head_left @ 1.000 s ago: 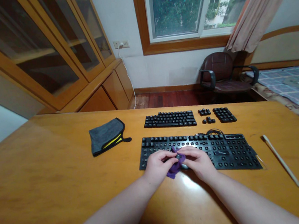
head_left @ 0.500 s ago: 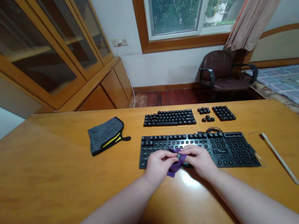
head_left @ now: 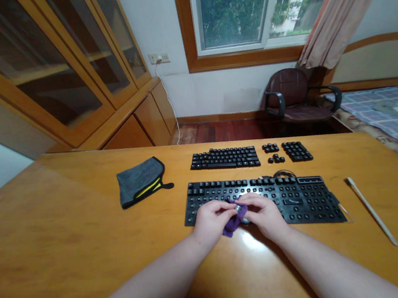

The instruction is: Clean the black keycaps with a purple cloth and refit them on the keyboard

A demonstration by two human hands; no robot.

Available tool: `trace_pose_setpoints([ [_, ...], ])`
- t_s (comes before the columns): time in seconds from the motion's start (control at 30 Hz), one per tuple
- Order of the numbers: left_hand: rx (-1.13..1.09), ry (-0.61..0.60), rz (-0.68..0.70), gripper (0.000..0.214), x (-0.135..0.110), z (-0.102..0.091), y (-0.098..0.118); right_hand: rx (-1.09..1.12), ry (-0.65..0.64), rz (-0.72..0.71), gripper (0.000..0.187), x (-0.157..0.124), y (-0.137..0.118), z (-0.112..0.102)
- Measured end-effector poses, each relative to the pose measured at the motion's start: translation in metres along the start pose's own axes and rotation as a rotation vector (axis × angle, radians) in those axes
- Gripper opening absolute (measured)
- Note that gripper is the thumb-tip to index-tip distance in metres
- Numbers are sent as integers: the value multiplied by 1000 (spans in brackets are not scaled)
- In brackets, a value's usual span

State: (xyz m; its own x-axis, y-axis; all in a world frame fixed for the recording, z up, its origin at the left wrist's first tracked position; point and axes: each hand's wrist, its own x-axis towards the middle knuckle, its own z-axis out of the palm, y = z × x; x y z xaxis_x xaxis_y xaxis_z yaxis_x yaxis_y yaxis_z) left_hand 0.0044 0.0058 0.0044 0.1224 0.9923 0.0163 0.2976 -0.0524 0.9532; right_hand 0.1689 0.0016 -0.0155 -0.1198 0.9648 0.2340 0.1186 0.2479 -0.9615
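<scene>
Over the front edge of a black keyboard [head_left: 288, 191], my left hand [head_left: 209, 222] and my right hand [head_left: 265, 214] meet, fingertips pinched together. Between them is a bunched purple cloth [head_left: 232, 225], gripped by both hands. A small greyish piece [head_left: 238, 208], which looks like a keycap, shows in the cloth at my fingertips. Most of the keyboard's switches are bare; caps remain on its upper row and at the left end. Part of the keyboard lies hidden under my hands.
Behind the keyboard, removed keycaps [head_left: 224, 159] lie in blocks, with number-pad caps [head_left: 296, 151] further right. A folded grey cloth [head_left: 140, 180] with yellow lining is on the left. A long-handled brush [head_left: 372, 211] rests on the wooden table [head_left: 85, 232] at right.
My hands stay in nearly the same place. The purple cloth has shifted slightly between my fingers, and the small piece in it shows a brighter face.
</scene>
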Motion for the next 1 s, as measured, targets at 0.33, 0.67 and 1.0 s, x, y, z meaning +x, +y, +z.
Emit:
trace_pose_setpoints([
  [0.33, -16, -22, 19, 7, 0, -1, -4, 86, 36, 29, 5, 1, -3, 0],
  [0.67, -178, -39, -70, 10, 0, 3, -2, 83, 62, 58, 8, 2, -6, -1],
  [1.0, -200, -118, 58, 20, 0, 4, -6, 97, 75, 66, 4, 1, -5, 0],
])
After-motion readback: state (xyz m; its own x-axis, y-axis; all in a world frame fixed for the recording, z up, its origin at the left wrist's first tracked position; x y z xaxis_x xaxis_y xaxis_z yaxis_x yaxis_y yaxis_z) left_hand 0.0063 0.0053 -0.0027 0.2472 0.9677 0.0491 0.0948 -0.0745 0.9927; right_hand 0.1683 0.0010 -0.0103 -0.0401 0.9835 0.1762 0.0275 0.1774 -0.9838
